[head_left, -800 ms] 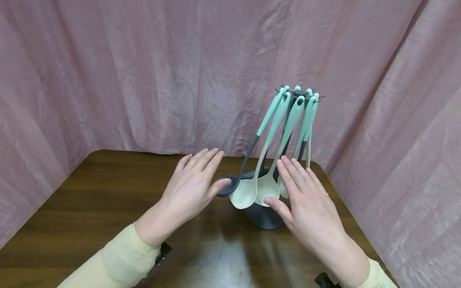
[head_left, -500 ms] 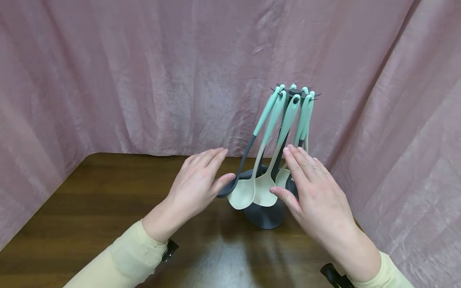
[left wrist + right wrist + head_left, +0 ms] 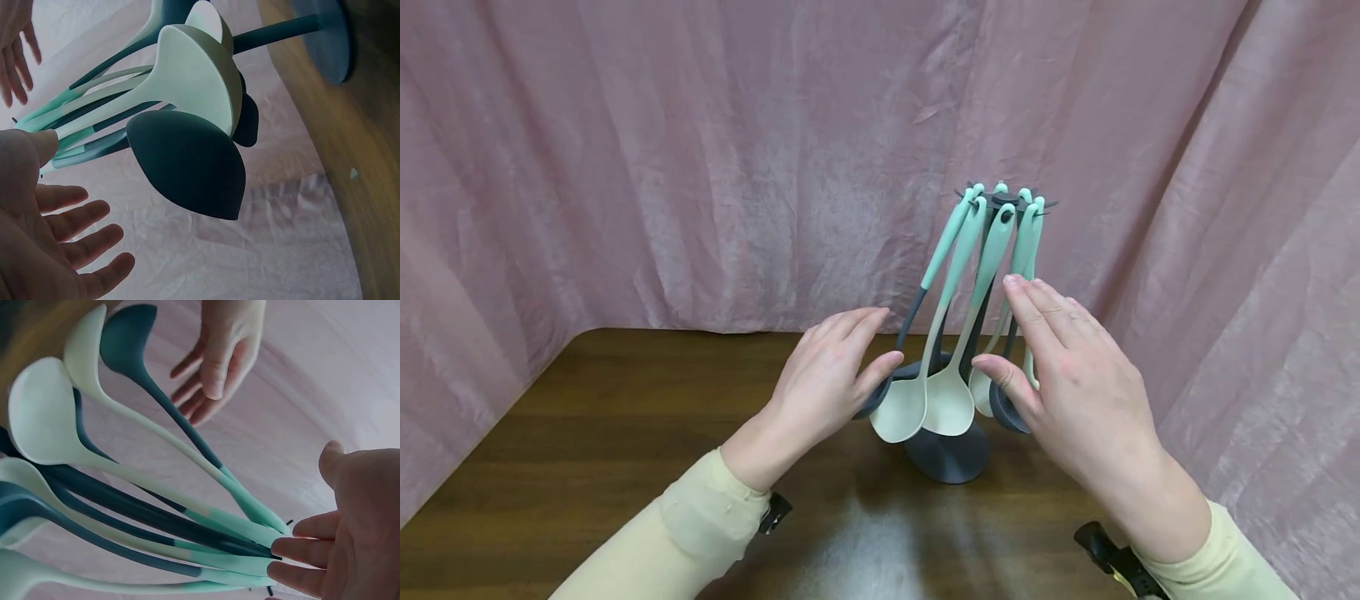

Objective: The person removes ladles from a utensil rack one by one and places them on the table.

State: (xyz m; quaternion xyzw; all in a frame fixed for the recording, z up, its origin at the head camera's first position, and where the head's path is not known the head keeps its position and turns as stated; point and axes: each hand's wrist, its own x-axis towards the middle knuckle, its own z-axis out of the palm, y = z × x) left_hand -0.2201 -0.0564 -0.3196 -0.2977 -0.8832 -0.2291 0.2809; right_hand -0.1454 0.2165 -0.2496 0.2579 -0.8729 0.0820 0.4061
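A dark utensil stand [image 3: 951, 460] bears several hanging kitchen utensils with mint handles. My left hand [image 3: 827, 371] is held at the stand's left side, fingers extended, nearest a dark ladle [image 3: 190, 165]. In the head view the thumb overlaps that ladle's bowl. Two cream ladles [image 3: 901, 410] hang at the front. My right hand [image 3: 1078, 387] is raised at the right side with straight fingers, and its thumb is near another dark ladle [image 3: 1007, 410]. In the right wrist view its fingertips are close to the handle ends. Neither hand holds anything.
The stand rests on a brown wooden table [image 3: 625, 450]. Pink curtains [image 3: 737, 167] hang behind the table and along its sides. A dark strap [image 3: 1112, 558] sits at the right wrist.
My left hand has moved a little to the right. My right hand has risen and shifted right, showing more of the utensils. The stand sits slightly farther left in the view.
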